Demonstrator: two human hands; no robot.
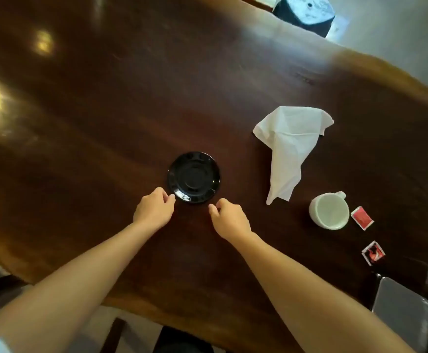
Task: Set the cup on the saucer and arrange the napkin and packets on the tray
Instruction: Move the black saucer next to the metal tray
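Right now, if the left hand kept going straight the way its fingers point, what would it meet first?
The left hand points up and right at the black saucer. Its fingertips sit at the near rim, perhaps touching already, so the saucer comes first; height above the table is unclear.

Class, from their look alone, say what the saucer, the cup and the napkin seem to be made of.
Saucer: likely glazed ceramic or glass, black with bright glints on its rim.
Cup: probably white ceramic, thick-walled, with a soft sheen.
Napkin: thin white paper or tissue, matte and creased; cloth cannot be ruled out.
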